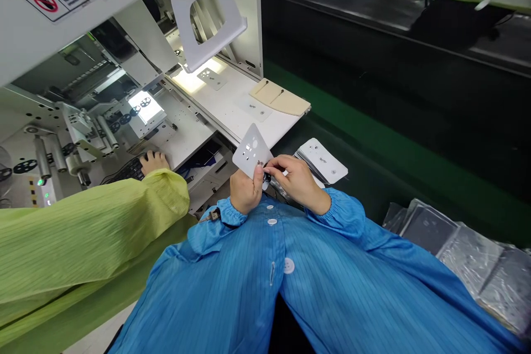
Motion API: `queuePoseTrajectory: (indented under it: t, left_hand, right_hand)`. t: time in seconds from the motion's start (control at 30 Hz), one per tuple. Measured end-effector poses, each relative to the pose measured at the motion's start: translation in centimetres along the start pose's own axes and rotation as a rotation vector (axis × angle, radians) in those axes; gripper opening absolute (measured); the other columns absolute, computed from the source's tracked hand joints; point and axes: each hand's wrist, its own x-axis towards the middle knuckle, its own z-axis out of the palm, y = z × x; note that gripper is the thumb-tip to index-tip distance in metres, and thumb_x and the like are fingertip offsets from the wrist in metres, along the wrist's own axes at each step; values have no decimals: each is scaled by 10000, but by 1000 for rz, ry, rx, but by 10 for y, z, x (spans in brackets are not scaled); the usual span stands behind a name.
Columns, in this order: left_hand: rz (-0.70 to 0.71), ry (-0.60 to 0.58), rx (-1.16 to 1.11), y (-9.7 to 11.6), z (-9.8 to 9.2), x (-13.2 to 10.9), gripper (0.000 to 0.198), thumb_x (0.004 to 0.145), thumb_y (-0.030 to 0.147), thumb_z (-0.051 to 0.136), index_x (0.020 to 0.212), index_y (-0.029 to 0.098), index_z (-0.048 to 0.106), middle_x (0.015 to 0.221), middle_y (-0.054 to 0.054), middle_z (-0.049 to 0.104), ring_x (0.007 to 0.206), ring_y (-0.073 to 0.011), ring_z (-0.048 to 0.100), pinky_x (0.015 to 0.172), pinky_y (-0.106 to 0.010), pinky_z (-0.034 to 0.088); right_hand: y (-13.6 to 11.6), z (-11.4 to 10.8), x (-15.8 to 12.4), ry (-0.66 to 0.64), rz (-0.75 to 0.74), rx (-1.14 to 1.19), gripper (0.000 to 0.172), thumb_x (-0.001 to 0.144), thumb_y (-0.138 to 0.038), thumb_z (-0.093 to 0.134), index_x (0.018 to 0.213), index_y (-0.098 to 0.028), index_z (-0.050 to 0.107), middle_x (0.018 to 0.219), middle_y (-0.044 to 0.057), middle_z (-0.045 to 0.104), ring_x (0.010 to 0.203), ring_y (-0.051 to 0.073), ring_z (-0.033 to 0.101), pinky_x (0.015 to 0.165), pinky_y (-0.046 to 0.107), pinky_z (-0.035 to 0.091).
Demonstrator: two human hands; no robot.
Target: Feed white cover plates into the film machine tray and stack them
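Note:
My left hand (244,191) is closed on a pale grey card (251,154) with small round holes, held upright close to my chest. My right hand (296,180) pinches the card's lower right corner, where a small dark part sits between the fingertips of both hands. Both arms wear blue striped sleeves. Just beyond my right hand lies a fanned stack of similar white cards (321,160) on the green surface.
A co-worker's arm in a yellow-green sleeve (83,232) reaches from the left, hand (153,161) on a black keyboard (124,171). A white machine table (232,102) holds two flat cards and a beige plate (280,97). Plastic-wrapped dark trays (464,249) lie at right.

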Motion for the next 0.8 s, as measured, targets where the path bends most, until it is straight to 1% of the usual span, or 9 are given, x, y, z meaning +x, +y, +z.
queuePoseTrajectory:
  t: [0.17,0.27,0.4,0.47,0.6,0.67,0.73,0.8]
  left_hand:
    - [48,-19,13,0,-1,2,547,948,406,229,797,101,658,699,-129,671,718,-197,659,659,-284,485]
    - [63,1,9,-1,-1,3,541,948,401,234,793,101,657,700,-127,669,737,-204,661,683,-296,493]
    - [58,-5,12,-2,-1,5,534,945,413,240,797,110,655,712,-123,676,747,-202,664,688,-296,498]
    - [54,-3,20,-2,0,6,535,944,413,246,794,107,659,707,-128,681,740,-202,668,676,-291,499]
    - [70,25,37,-2,2,7,513,941,392,285,791,96,677,703,-140,692,738,-208,682,671,-283,508]
    - [77,45,46,-3,3,7,496,940,371,301,791,92,683,710,-144,698,729,-208,688,661,-278,513]
    - [78,74,38,-4,4,8,484,941,352,304,791,91,684,717,-142,703,719,-204,692,649,-272,518]
    - [77,110,11,-5,3,8,467,940,335,309,801,90,682,723,-136,706,729,-202,696,656,-269,524]
  right_hand:
    - [3,-1,2,-47,18,106,116,838,-221,547,740,-186,598,712,5,632,656,125,572,624,245,442]
    - [4,-3,4,-68,-39,93,125,849,-225,521,740,-182,565,691,0,585,636,114,532,604,233,419]
    - [6,-3,5,-92,-123,72,117,852,-224,496,742,-191,518,675,-8,541,626,110,499,588,226,406]
    - [7,1,6,-56,-155,30,111,840,-208,492,730,-197,498,663,-11,526,624,114,489,590,229,403]
    - [9,14,4,110,-204,-122,131,819,-180,476,691,-204,470,632,-3,504,612,130,471,600,253,398]
    - [9,19,3,161,-205,-165,143,813,-174,471,674,-205,467,613,-3,499,600,132,466,599,260,398]
    - [9,20,4,179,-167,-140,144,803,-168,476,664,-205,474,602,-7,503,588,127,469,591,255,400]
    - [9,17,5,150,-107,-33,131,804,-178,493,674,-199,500,608,-11,527,580,115,486,577,239,407]
